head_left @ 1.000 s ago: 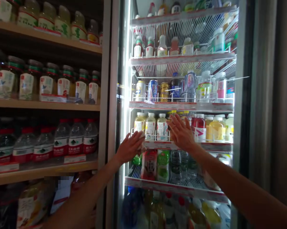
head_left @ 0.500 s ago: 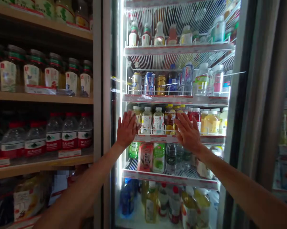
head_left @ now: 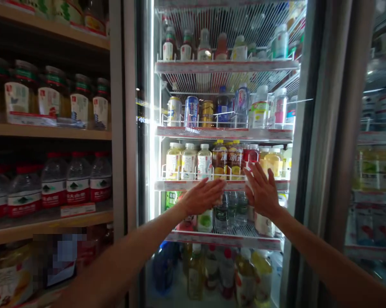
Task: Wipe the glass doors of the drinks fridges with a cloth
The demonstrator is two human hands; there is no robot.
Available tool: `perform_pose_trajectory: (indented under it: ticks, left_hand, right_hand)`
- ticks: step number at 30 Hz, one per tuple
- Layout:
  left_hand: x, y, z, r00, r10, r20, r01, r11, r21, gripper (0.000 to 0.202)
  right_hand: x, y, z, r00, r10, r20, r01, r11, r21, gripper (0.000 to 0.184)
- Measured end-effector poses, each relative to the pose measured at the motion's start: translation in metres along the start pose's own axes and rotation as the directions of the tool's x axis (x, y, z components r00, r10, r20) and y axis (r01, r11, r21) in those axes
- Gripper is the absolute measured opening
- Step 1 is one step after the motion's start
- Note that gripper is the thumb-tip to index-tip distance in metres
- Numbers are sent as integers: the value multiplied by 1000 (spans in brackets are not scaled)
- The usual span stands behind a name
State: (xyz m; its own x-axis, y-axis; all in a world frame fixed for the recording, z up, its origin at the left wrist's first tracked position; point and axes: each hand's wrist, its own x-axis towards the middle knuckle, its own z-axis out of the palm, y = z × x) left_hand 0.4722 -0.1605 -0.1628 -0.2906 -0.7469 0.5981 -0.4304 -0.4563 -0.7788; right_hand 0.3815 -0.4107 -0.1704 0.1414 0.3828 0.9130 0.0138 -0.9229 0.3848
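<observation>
My left hand (head_left: pixel 203 197) is stretched out flat, fingers straight and close together, pointing right. It lies in front of the glass door (head_left: pixel 186 220) of a lit drinks cooler, below the shelf of tea bottles (head_left: pixel 188 161). A small pale patch shows at its fingertips; I cannot make out what it is. My right hand (head_left: pixel 262 190) is raised with fingers extended and thumb apart, in front of a red drink bottle (head_left: pixel 253 154) and several yellow drink bottles (head_left: pixel 272 162). Both hands appear at the glass, but contact is hard to tell. The bottles stand behind them.
Wooden shelves (head_left: pixel 51 130) on the left hold dark jars (head_left: pixel 50 94) and red-capped water bottles (head_left: pixel 78 175). A metal post (head_left: pixel 124 128) separates them from the cooler. Another cooler section (head_left: pixel 377 171) stands on the right, past a thick vertical frame (head_left: pixel 334 128).
My left hand has swept right and down, turning from fingers up to fingers rightward. A pale crumpled thing seen at it earlier is now mostly hidden. The camera view has shifted slightly right.
</observation>
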Motion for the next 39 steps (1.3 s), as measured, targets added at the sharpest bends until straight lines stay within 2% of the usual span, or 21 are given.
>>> perform_pose_trajectory:
  ticks: [1,2,5,6,7,9,11,12,13,16,17,20,22,24,27,29,31,33,35,37,39]
  left_hand:
    - [7,1,1,1000,26,14,-26,1000,-15,45]
    - [14,0,2,1000,-28,13,28,999,-18,45]
    - [39,0,4,938,-346,-22,345,938,-11,48]
    - [46,4,6,926,-376,-25,376,927,-16,48]
    - [51,11,9,943,-331,-13,331,943,-26,48]
    - [58,28,14,997,-77,22,79,995,-63,46]
    - [65,41,18,987,154,39,-149,983,-103,45]
    - [71,44,19,982,188,34,-183,977,-112,44]
    - [78,45,20,987,158,23,-155,982,-109,45]
    - [103,49,24,995,-93,-18,92,993,-73,45]
    - [108,55,27,992,-119,-31,116,991,-70,45]
    - [111,87,36,997,71,-39,-75,991,-107,45]
    - [111,105,39,978,210,-22,-210,967,-144,45]
    - [120,109,38,970,243,0,-240,956,-168,44]
    - [146,99,36,999,12,31,-8,988,-153,46]
    - [155,101,38,994,-100,38,105,984,-141,46]
    - [146,115,42,999,20,36,-14,987,-160,45]
    - [125,133,45,974,226,21,-219,958,-185,44]
    - [102,139,46,947,321,7,-314,929,-194,44]
    - [83,129,42,959,282,12,-276,944,-182,43]
    - [70,109,36,989,142,42,-135,980,-144,44]
  right_hand:
    - [-4,3,-2,1000,3,4,-3,1000,-4,67]
    - [-7,6,-3,1000,12,4,-12,1000,-9,67]
    - [-18,15,-8,998,53,-16,-53,998,-34,66]
    - [-23,18,-10,998,62,-18,-63,997,-41,67]
    - [-28,21,-12,998,68,-17,-69,996,-49,66]
    - [-38,28,-15,997,81,-10,-81,994,-66,65]
    - [-49,34,-19,995,96,2,-96,992,-86,63]
    - [-54,37,-21,994,106,-1,-105,990,-98,63]
    - [-58,41,-23,993,116,-3,-116,987,-107,62]
    - [-67,49,-26,987,162,-4,-161,979,-128,61]
    - [-69,50,-27,984,178,-7,-178,975,-132,60]
    - [-80,53,-27,976,218,-17,-218,966,-136,60]
    - [-88,54,-29,971,239,-29,-241,962,-128,61]
    - [-93,57,-32,966,254,-45,-257,962,-95,60]
    - [-95,61,-38,957,276,-88,-280,959,-37,59]
    - [-95,61,-41,950,289,-116,-294,956,-23,59]
    - [-97,60,-44,951,285,-123,-290,957,-26,60]
    - [-101,57,-45,956,273,-106,-278,960,-34,61]
    - [-107,55,-46,960,266,-83,-271,962,-42,62]
    - [-110,53,-45,963,260,-66,-262,964,-40,62]
    - [-110,48,-42,966,249,-63,-251,968,-24,62]
